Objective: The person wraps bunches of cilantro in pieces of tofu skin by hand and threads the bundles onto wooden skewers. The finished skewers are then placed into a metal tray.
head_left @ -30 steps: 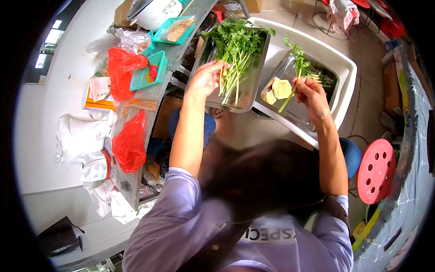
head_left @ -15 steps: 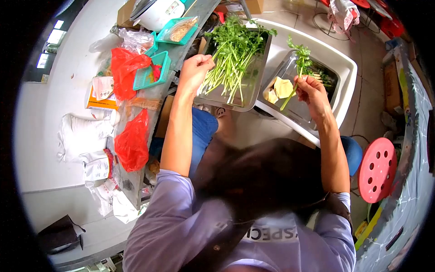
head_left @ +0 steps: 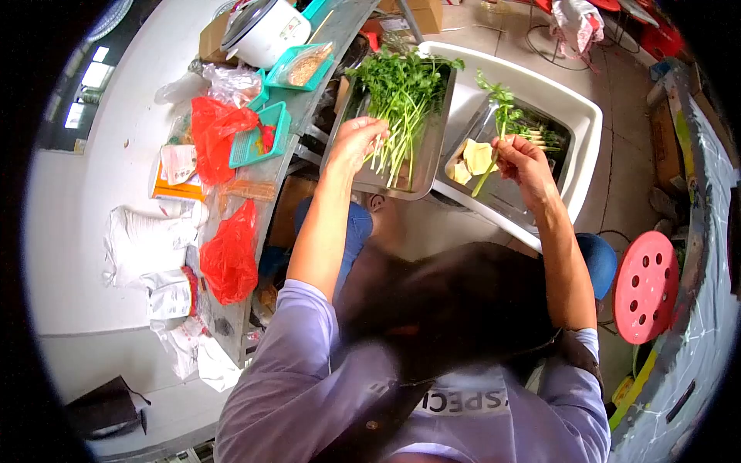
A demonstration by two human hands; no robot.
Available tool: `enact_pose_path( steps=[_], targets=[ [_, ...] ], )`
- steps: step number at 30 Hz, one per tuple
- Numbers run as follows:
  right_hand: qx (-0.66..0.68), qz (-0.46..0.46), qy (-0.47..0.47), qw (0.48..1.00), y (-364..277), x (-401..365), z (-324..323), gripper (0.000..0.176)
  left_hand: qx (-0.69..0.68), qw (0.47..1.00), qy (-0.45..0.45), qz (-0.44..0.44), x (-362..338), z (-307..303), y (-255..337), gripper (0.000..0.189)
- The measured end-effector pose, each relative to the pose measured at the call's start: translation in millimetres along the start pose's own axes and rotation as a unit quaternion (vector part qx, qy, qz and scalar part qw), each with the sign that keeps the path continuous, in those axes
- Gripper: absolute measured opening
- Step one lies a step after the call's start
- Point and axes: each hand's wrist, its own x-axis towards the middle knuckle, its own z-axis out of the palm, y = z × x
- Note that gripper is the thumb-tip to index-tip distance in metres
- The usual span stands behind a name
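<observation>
A metal tray (head_left: 424, 174) holds a heap of leafy green stalks (head_left: 405, 100). At the heap's left edge is my left hand (head_left: 360, 143), its fingers bent against the stalks; whether they grip any is unclear. My right hand (head_left: 522, 160) pinches one leafy stalk (head_left: 502, 116) upright over a second metal tray (head_left: 503, 193). Beside that stalk lie pale yellow pieces (head_left: 478, 157), and behind my right hand are more greens with cut stems (head_left: 540, 137). The second tray rests in a white basin (head_left: 590, 127).
On the left, a long table (head_left: 224, 312) bears red plastic bags (head_left: 229, 255), teal baskets (head_left: 279, 119) and a white rice cooker (head_left: 272, 35). A red stool (head_left: 646, 287) with holes stands at the right. Cardboard boxes (head_left: 424, 15) lie at the back.
My left hand has moved slightly right and nearer along the stalks, its fingers less tightly curled. My right hand still holds the stalk, slightly farther left. The view has shifted a little.
</observation>
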Motion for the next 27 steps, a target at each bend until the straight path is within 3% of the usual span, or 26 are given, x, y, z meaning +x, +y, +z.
enact_pose_path(
  steps=[1,4,7,8,12,15,19,23,27],
  targets=[
    [0.002,-0.002,0.006,1.000,-2,-1,-1,0.015,0.010,1.000,0.001,-0.009,6,3,-8,0.017],
    [0.004,-0.004,0.016,1.000,-4,-1,-5,0.015,0.212,0.966,0.100,0.113,16,9,-24,0.023],
    [0.001,-0.008,0.032,0.999,-3,1,-6,0.016,0.465,0.797,0.242,0.301,-6,15,-4,0.024],
    [-0.001,-0.010,0.030,0.999,-2,2,-6,0.016,0.430,0.805,0.248,0.325,-12,17,2,0.019],
    [-0.026,-0.015,0.010,0.999,1,2,-5,0.016,0.086,0.901,0.211,0.370,-24,24,18,0.016],
    [-0.033,-0.016,0.001,0.999,1,1,-5,0.016,-0.115,0.952,0.180,0.219,-43,34,30,0.027],
    [-0.004,-0.023,0.031,0.999,-4,-2,3,0.019,-0.413,0.910,0.011,0.037,-47,32,22,0.030],
    [-0.041,0.001,0.001,0.999,-1,1,-1,0.022,-0.330,0.936,-0.074,-0.099,-66,69,2,0.019],
    [0.038,-0.011,-0.018,0.999,-3,-4,6,0.019,-0.168,0.974,-0.090,-0.125,-86,116,-16,0.017]
  ],
)
